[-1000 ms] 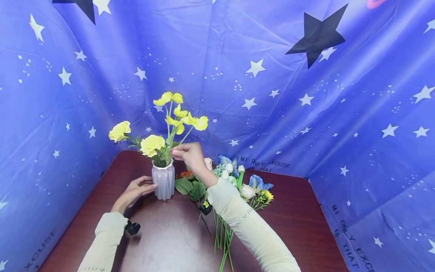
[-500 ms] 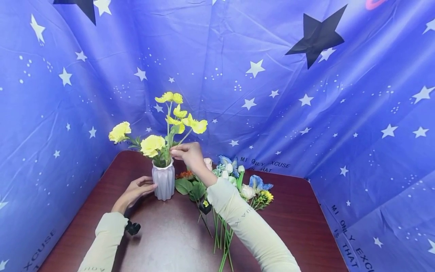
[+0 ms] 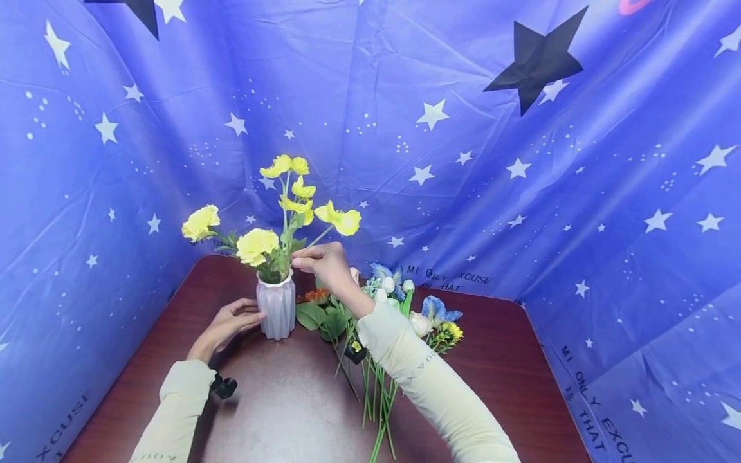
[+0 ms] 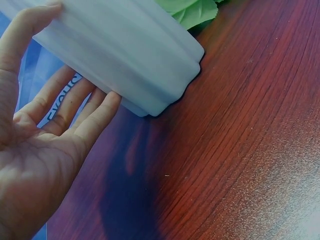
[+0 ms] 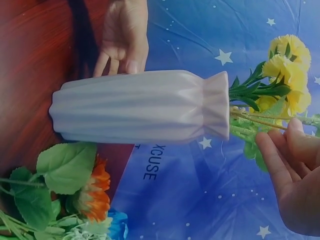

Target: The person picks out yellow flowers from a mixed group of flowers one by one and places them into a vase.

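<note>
A pale ribbed vase [image 3: 276, 310] stands upright on the dark red table. It holds two full yellow carnations [image 3: 257, 247] and a taller spray of yellow flowers [image 3: 296, 204]. My left hand [image 3: 234, 323] touches the vase's left side, its thumb and fairly straight fingers [image 4: 102, 116] against the wall. Over the rim, my right hand [image 3: 327, 269] pinches the thin stem of a yellow flower [image 3: 345, 222] between thumb and fingers. In the right wrist view, that stem [image 5: 260, 121] runs down into the vase mouth. Its lower end is hidden inside the vase.
Loose artificial flowers lie right of the vase: an orange flower [image 3: 315, 296] with broad green leaves [image 3: 311, 316], white tulips, blue blooms [image 3: 440, 310] and a small yellow one [image 3: 450, 334]. Their stems [image 3: 379, 405] reach toward the table's front, partly under my right forearm. A starry blue cloth [image 3: 370, 128] surrounds the table.
The pinched flower's head has swung right and slightly down, away from the other yellow blooms. My left hand keeps its place on the vase. The head view has shifted a little.
</note>
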`<action>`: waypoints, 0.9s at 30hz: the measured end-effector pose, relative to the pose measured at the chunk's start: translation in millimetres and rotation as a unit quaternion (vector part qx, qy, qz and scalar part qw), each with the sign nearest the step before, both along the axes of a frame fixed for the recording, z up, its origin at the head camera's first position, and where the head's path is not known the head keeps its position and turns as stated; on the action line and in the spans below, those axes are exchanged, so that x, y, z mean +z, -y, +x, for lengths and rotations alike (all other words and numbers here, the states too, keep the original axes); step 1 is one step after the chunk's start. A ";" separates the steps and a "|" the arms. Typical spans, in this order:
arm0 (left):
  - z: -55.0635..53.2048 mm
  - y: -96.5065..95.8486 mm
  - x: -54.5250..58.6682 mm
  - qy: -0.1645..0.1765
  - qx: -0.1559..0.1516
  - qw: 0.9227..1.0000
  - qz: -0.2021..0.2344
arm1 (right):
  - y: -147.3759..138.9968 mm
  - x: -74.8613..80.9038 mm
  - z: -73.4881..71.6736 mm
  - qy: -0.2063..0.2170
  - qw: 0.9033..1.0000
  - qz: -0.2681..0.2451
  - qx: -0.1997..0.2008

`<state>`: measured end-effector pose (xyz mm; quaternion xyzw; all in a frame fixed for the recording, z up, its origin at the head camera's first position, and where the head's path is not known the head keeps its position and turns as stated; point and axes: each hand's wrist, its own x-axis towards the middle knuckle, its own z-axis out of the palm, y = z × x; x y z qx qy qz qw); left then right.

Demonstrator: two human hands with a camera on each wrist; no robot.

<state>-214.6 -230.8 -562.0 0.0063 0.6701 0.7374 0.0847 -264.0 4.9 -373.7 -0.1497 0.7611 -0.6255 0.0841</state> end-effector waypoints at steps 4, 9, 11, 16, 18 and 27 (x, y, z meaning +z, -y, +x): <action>0.0 0.4 -0.7 -0.005 -0.001 1.000 0.002 | -6.6 1.0 0.8 -0.011 1.000 0.022 0.005; 0.1 0.2 0.2 -0.005 -0.003 1.000 0.002 | -22.7 6.1 2.5 -0.059 0.995 0.075 0.010; 0.5 0.2 0.9 -0.003 -0.003 1.000 0.001 | -31.9 8.3 2.3 -0.077 0.994 0.082 0.016; 0.4 -0.4 1.5 -0.002 -0.007 1.000 -0.006 | -62.3 16.6 2.7 -0.106 0.989 0.097 0.024; 0.2 -0.2 1.3 -0.002 -0.006 1.000 -0.011 | -75.5 21.3 3.7 -0.110 0.989 0.101 0.024; -0.7 1.1 0.6 0.001 -0.011 1.000 0.004 | -130.4 40.4 11.9 -0.113 0.988 0.101 -0.006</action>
